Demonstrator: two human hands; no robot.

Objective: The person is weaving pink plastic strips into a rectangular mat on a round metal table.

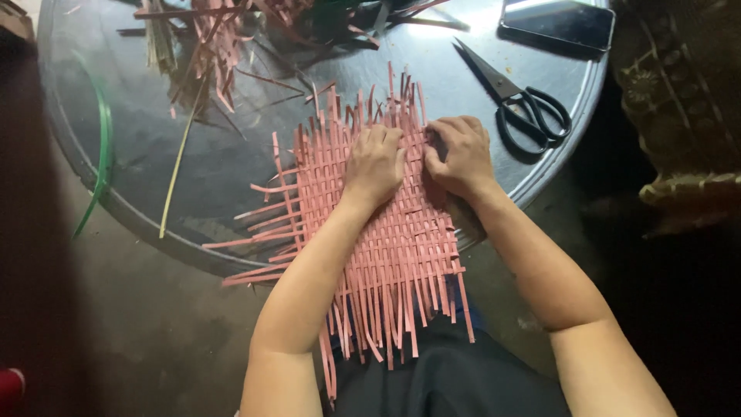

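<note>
A woven mat of pink strips [401, 247] lies over the near edge of a round metal table [231, 162] and hangs onto my lap. My left hand [374, 164] rests flat on the upper middle of the weave, fingers curled against it. Close beside it on the right, my right hand [461, 154] presses on the mat's upper right part with its fingertips pinching at a strip. Loose strip ends stick out on all sides of the mat.
Black-handled scissors [525, 108] lie shut on the table at the right. A dark phone [557, 23] sits at the far right edge. A heap of loose pink and tan strips [224, 38] lies at the back. A green strip [103, 147] curves along the left rim.
</note>
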